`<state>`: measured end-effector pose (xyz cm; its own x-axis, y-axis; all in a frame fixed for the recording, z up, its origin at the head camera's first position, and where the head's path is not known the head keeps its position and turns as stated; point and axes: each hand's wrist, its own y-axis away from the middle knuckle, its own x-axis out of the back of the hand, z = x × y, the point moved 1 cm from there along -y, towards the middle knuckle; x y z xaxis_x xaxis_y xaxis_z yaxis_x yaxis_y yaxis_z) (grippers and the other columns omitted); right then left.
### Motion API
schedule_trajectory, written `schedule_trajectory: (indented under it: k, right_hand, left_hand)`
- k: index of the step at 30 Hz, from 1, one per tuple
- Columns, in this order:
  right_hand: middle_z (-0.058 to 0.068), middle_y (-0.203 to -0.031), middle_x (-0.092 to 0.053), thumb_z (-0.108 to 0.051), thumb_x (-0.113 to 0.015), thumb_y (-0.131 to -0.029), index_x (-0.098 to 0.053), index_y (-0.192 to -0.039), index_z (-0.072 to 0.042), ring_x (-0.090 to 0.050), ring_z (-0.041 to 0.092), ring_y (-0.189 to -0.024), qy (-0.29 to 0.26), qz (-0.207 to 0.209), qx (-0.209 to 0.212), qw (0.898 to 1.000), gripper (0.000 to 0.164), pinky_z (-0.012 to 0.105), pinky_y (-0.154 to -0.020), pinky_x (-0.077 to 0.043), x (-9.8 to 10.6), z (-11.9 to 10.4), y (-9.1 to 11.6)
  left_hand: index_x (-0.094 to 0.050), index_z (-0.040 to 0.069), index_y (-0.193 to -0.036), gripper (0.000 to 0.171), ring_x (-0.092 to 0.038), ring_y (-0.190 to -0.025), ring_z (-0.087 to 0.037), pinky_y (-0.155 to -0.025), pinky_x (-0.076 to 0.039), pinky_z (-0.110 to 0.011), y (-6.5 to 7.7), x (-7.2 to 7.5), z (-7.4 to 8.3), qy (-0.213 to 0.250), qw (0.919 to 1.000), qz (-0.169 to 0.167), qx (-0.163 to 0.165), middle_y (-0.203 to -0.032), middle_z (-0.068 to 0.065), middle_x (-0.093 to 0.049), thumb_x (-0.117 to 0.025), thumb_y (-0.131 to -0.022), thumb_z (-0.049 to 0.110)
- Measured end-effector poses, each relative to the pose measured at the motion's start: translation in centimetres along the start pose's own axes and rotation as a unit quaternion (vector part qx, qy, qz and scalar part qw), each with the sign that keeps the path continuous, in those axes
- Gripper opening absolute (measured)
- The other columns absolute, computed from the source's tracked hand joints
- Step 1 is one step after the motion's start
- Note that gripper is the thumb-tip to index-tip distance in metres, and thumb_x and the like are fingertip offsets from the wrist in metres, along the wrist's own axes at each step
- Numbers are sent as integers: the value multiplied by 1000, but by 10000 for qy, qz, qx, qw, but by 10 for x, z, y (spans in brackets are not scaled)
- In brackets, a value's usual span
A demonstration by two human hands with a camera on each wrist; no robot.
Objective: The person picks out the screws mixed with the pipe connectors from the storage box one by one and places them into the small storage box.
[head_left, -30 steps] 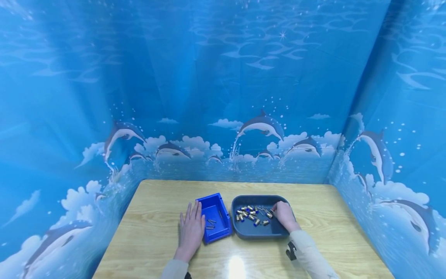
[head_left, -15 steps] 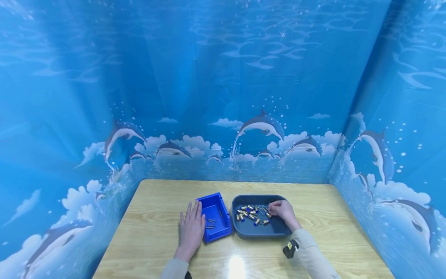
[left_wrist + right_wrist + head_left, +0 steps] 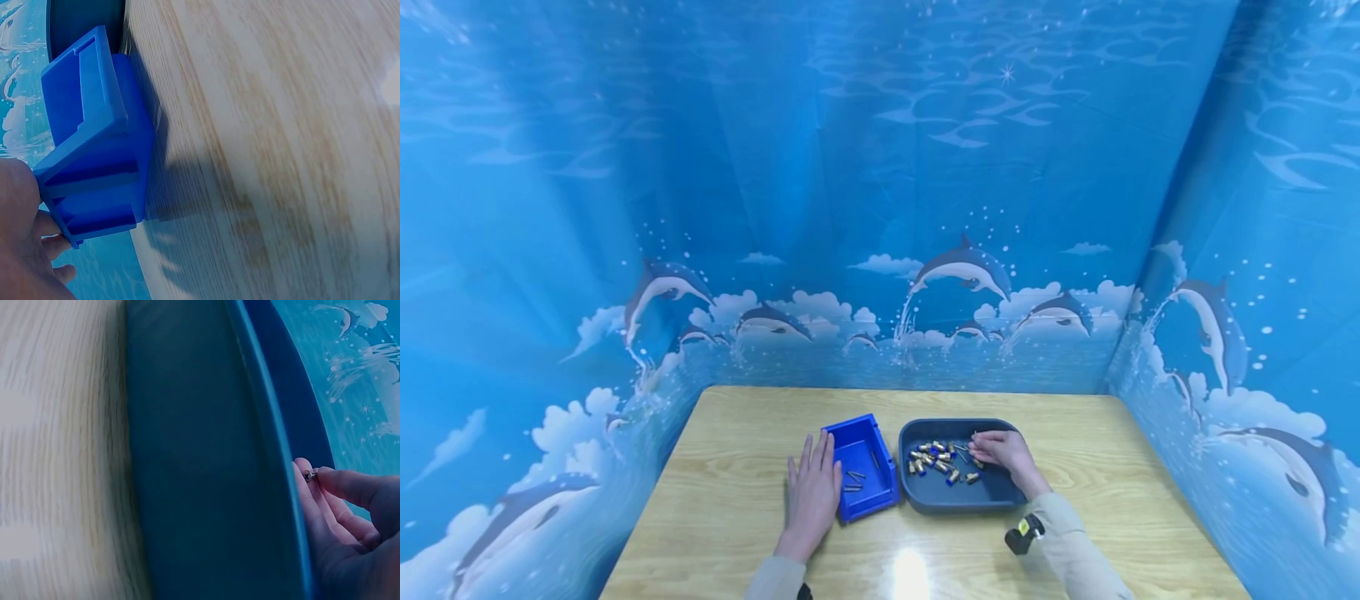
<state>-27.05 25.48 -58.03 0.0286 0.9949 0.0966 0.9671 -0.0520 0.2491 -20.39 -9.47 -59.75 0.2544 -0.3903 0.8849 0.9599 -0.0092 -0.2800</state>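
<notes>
My left hand (image 3: 812, 496) lies with straight fingers along the left edge of a blue plastic parts bin (image 3: 874, 505). The left wrist view shows the bin's side wall (image 3: 125, 156) close by that hand. Inside the bin are several short metal pins or screws (image 3: 853, 489). My right hand (image 3: 1009, 457) is over the right part of a dark grey tray (image 3: 962, 504). Its thumb and fingertips pinch a small metal screw (image 3: 309, 476), mostly covered by the fingers. Brass fittings with blue ends (image 3: 942, 467) and some thin silvery screws (image 3: 962, 452) lie in the tray.
Bin and tray stand side by side on a wood-grain table (image 3: 737, 467). A blue curtain (image 3: 880, 208) printed with dolphins hangs behind and at both sides. A black camera (image 3: 1024, 534) is strapped to the right wrist.
My right hand has moved left and slightly up from the tray's right side, its fingertips drawn together on the screw. The left hand and the bin have stayed put.
</notes>
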Motion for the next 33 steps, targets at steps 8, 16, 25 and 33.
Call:
schedule_trajectory:
  k: [8,16,25,33]
  right_hand:
    - [30,-104,-72,6,-59,-98,-59,-122,22,-76,24,-88,257,-61,-73,9996,29,40,-87,-61,-12,-8,4]
    - [28,-102,-73,4,-60,-98,-61,-120,21,-76,25,-88,368,-275,8,9989,28,37,-84,-62,-31,-14,7]
    - [31,-103,-72,6,-59,-97,-60,-120,23,-76,28,-89,166,-469,118,9987,29,41,-86,-61,-50,-18,7]
    - [29,-101,-73,2,-60,-98,-60,-121,23,-77,26,-87,150,-646,146,9977,30,44,-89,-60,-64,-22,4]
  left_hand:
    - [-41,5,-154,54,-26,-151,-39,-118,-22,-69,-1,2,0,-25,10000,-46,17,-161,-13,-37,-50,-107,29]
    - [-40,6,-155,54,-24,-152,-38,-119,-21,-69,0,3,0,-15,9999,-98,31,-162,-12,-35,-50,-107,29]
    - [-39,6,-155,55,-24,-152,-38,-119,-21,-69,-1,1,0,-20,9999,-146,75,-163,-12,-35,-49,-107,30]
    - [-39,6,-156,56,-24,-152,-38,-118,-22,-68,-1,0,0,-138,9998,-152,56,-162,-12,-35,-50,-106,30]
